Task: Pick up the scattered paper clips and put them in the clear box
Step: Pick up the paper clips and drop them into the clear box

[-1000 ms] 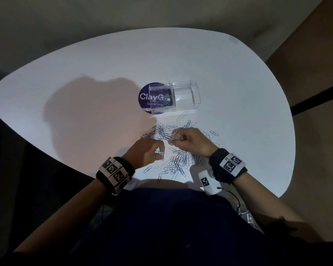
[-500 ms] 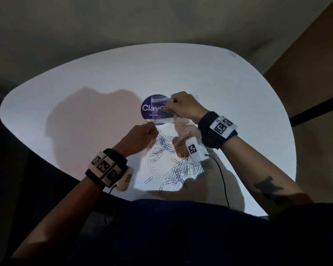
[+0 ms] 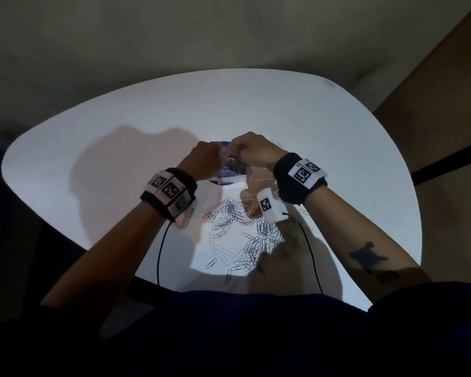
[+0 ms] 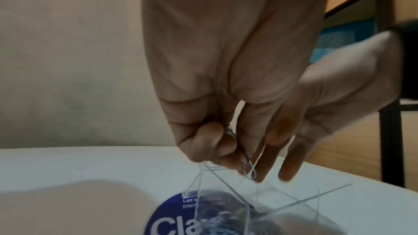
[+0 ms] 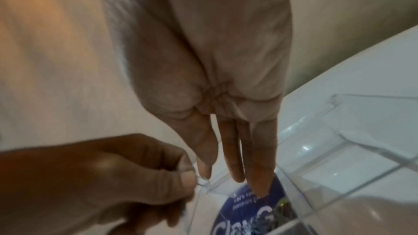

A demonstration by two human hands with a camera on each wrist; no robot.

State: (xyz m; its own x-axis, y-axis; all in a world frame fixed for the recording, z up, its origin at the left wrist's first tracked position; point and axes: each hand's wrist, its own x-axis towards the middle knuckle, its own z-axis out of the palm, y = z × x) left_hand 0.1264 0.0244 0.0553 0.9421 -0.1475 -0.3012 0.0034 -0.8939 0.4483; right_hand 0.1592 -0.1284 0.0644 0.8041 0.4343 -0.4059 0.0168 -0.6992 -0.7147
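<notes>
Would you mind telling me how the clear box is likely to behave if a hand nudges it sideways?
The clear box looks thin-walled, so probably light. On the smooth white table it would likely slide rather than tip. It seems rigid, not floppy.

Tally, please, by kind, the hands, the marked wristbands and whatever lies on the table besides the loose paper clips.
Hands: 2 (left hand, right hand)
Marked wristbands: 2
Clear box: 1
Blue round sticker: 1
Total: 6, paper clips left out
</notes>
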